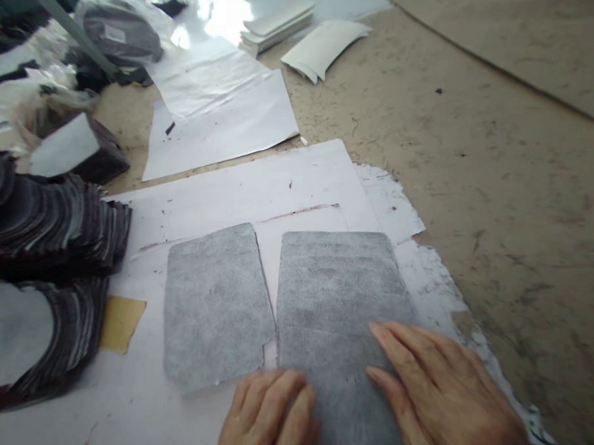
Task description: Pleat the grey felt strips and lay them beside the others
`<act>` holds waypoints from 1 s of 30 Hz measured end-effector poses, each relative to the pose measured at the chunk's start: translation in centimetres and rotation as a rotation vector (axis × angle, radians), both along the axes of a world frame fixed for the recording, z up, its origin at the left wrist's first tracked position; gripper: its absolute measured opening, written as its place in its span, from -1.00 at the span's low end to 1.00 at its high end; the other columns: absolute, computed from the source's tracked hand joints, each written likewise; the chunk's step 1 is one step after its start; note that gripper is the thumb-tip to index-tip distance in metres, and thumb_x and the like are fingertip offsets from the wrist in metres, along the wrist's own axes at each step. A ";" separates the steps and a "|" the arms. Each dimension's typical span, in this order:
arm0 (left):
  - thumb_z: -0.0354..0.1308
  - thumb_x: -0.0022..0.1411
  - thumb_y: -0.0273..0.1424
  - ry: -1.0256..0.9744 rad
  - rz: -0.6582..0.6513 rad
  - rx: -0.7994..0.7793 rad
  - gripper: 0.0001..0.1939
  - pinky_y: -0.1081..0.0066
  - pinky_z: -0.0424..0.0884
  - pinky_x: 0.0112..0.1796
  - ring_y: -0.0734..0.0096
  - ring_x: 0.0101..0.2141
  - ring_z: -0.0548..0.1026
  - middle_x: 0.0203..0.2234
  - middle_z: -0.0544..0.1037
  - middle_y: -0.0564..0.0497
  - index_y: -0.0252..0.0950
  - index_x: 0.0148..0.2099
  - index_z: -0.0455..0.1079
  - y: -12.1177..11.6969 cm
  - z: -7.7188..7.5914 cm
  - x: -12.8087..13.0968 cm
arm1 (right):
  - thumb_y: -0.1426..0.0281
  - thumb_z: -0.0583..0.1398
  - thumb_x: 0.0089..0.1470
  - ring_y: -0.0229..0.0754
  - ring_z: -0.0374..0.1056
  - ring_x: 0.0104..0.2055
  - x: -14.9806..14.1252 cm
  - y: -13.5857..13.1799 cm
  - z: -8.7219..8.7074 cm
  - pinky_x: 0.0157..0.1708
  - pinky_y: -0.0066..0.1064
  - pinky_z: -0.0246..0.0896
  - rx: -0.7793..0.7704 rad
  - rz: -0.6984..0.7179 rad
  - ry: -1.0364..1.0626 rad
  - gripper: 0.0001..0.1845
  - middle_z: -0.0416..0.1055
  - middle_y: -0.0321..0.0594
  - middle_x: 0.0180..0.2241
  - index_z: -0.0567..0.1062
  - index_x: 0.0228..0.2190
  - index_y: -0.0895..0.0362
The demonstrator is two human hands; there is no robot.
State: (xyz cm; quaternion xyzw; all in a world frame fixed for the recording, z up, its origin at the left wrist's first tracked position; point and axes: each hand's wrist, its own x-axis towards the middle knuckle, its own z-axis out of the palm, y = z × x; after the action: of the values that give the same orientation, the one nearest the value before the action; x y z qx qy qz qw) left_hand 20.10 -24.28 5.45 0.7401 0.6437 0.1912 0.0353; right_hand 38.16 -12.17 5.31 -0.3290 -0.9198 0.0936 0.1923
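Two grey, felt-like flat pieces lie side by side on white paper. The larger grey piece (337,290) runs down to the bottom edge of the head view. Across its right side rests my right hand (451,393), fingers stretched and thumb apart from them. My left hand (271,411) is curled closed at the larger piece's lower left edge; whatever its fingertips grip is hidden. Just beyond those knuckles lies the smaller grey piece (217,304), with a small notch in its lower right corner.
Tall stacks of dark cut pieces (55,231) stand at the left, near a yellow scrap (122,323). White sheets (217,137) lie further back, with cream cut pieces (324,50) behind them. Plastic-wrapped bundles (121,28) sit at the back left on the tan table (504,212).
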 end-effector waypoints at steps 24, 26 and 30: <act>0.08 0.19 -0.46 -0.106 0.167 -0.245 -0.90 0.38 0.19 -0.43 0.42 -0.47 0.29 -0.56 0.29 0.10 -0.24 -0.39 0.25 3.6 -0.6 -3.2 | 0.42 0.05 0.05 -0.25 0.36 -0.50 1.3 1.8 0.0 -0.55 -0.46 0.27 -0.363 -0.338 0.041 -0.89 0.39 -0.32 -0.52 0.37 -0.46 0.08; 0.08 0.18 -0.45 -0.121 0.163 -0.258 -0.90 0.38 0.20 -0.43 0.43 -0.48 0.30 -0.56 0.30 0.11 -0.24 -0.40 0.26 3.8 -0.5 -3.3 | 0.41 0.04 0.05 -0.26 0.36 -0.53 1.2 2.0 0.1 -0.59 -0.47 0.24 -0.387 -0.342 0.024 -0.87 0.40 -0.33 -0.54 0.37 -0.47 0.08; 0.08 0.18 -0.46 -0.138 0.158 -0.261 -0.88 0.39 0.22 -0.43 0.45 -0.48 0.30 -0.57 0.29 0.12 -0.24 -0.42 0.26 3.9 -0.4 -3.5 | 0.42 0.02 0.07 -0.29 0.36 -0.53 1.2 2.3 0.2 -0.62 -0.50 0.21 -0.379 -0.309 -0.018 -0.86 0.40 -0.34 -0.53 0.35 -0.48 0.09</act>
State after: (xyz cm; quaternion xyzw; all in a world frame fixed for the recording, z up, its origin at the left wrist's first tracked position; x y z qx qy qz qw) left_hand 16.62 -20.37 5.09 0.6613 0.7155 0.1585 0.1603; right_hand 39.37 -9.87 5.56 -0.4969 -0.8262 0.2310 0.1308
